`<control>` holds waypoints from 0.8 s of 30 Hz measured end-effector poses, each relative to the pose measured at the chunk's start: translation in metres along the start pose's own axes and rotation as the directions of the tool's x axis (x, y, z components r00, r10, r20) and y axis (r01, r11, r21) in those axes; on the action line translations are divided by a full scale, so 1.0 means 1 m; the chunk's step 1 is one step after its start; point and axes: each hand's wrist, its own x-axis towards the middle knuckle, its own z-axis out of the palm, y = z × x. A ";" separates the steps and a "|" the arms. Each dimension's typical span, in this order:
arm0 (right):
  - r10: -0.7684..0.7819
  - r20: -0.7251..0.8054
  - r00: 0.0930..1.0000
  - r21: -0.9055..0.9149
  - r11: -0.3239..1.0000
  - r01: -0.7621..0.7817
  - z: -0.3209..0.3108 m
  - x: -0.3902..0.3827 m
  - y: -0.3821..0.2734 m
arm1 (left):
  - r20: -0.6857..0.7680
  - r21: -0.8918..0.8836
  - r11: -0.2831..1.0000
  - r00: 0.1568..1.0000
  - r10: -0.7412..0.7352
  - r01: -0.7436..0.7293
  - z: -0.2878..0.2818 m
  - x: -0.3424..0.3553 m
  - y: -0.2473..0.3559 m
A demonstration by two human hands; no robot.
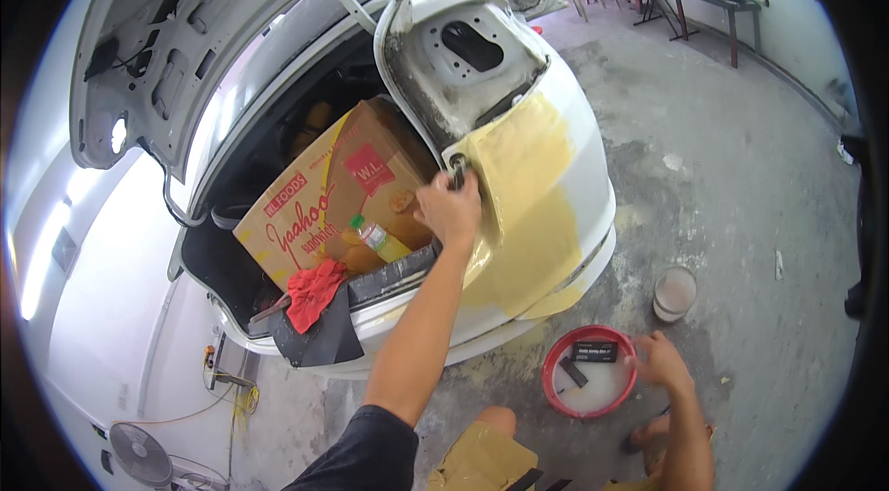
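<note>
My left hand reaches to the rear corner of a white car, at the edge of the trunk opening. Its fingers are pinched on a small dark piece pressed against the body; the exact kind is hard to make out. Yellowish filler covers the rear panel beside it. Lower right, my right hand hovers by the rim of a red basin, fingers apart and holding nothing visible. Cloudy water fills the basin, with a black sanding block and a smaller dark block in it.
Inside the open trunk stand a large cardboard box and a bottle with a green cap. A red cloth lies on the sill. A cloudy container stands on the floor. Tables line the far wall; a fan is lower left.
</note>
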 end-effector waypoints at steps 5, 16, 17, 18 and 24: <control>0.020 -0.014 1.000 -0.062 0.998 -0.021 0.005 0.002 0.003 | -0.085 -0.147 0.981 0.990 0.115 -0.127 0.006 0.005 -0.005; 0.019 0.037 0.999 -0.028 0.999 -0.018 0.016 0.009 0.007 | 0.044 -0.010 1.000 0.999 -0.002 0.003 0.016 0.009 -0.020; 0.044 0.070 0.997 -0.059 0.997 -0.040 0.018 0.009 0.007 | 0.116 0.075 0.995 0.991 -0.067 0.059 0.015 0.008 -0.022; 0.011 0.040 0.999 -0.047 0.999 -0.009 0.019 0.010 0.008 | 0.074 -0.113 0.994 0.997 0.001 0.007 0.015 0.009 -0.022; -0.014 0.041 0.999 -0.046 0.999 0.016 0.019 0.012 0.009 | 0.045 0.022 0.998 0.998 0.054 -0.055 0.011 0.008 -0.021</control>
